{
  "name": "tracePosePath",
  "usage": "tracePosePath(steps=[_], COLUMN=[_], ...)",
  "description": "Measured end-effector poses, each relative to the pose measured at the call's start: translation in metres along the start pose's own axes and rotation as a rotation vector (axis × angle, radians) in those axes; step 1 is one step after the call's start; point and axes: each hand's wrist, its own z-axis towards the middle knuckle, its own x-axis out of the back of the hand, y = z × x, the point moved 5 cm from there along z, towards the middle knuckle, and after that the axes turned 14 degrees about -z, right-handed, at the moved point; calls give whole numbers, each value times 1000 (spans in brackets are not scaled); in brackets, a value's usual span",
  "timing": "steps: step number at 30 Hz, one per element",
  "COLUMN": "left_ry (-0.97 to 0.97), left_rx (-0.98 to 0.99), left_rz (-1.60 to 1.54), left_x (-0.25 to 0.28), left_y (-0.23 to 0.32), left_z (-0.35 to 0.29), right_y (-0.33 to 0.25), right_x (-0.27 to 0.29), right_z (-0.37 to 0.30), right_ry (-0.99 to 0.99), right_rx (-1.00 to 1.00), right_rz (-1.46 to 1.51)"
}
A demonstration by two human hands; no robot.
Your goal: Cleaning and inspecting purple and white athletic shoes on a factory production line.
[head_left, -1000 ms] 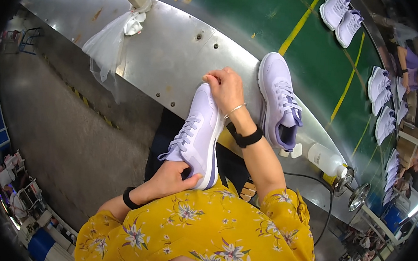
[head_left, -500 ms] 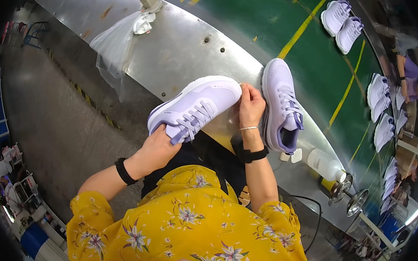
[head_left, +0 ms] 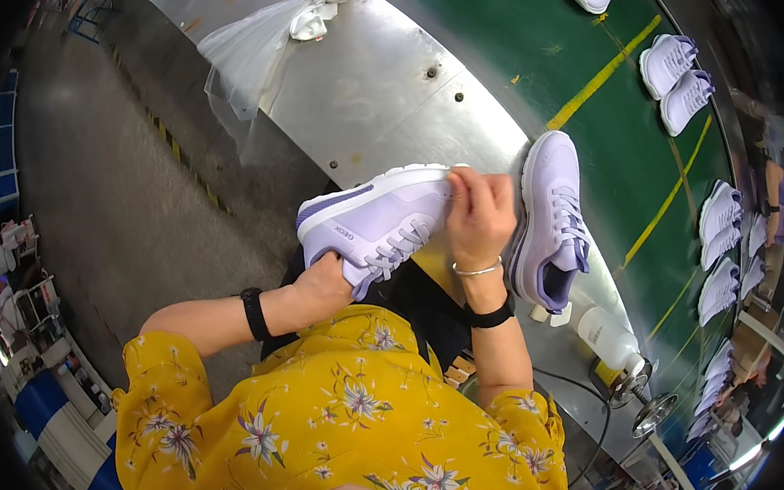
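A lavender sneaker (head_left: 371, 220) with a white sole is in my left hand (head_left: 319, 290), which grips it at the collar with the fingers inside the opening. The shoe is tipped so that its outer side and sole edge face up. My right hand (head_left: 483, 220) is closed in a pinch at the toe, against the edge where the upper meets the sole. Whatever its fingertips hold is too small to tell. Just right of that hand, the matching sneaker (head_left: 551, 211) stands on the metal table's edge, toe pointing away.
Metal table (head_left: 376, 96) ahead, with a clear plastic bag (head_left: 250, 54) hanging from it. To the right are a white bottle (head_left: 607, 338) and a metal spool-like stand (head_left: 643, 394). Pairs of lavender sneakers (head_left: 677, 79) sit on the green belt (head_left: 596, 104). Another person's arm (head_left: 772, 187) shows far right.
The held sneaker has rolled, now showing more of its side and sole edge. My right hand has shifted onto the toe's sole edge. The whole view has also shifted a little.
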Motion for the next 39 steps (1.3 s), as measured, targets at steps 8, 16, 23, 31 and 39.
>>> tracePosePath(steps=[8,16,23,31,39], left_ry=[13,-9,-10,-42,-275], left_rx=[-2,72,-22,-239,-58], left_rz=[-150,-129,-49,426,59], left_x=[-2,-22,-35,-28,-50], left_y=[1,-14,-23,-7,-30], left_z=[0,-8,-8,-6,-9], right_y=[-48,-10,-38,-33,-109], right_x=[-16,4,-8,-2,-56], right_z=[-6,-5,-7,-5,-55], right_ry=[-247,-113,-187,-159,-648], right_rx=[242,20,221,152,400], right_rz=[11,-119,-91,-182,66])
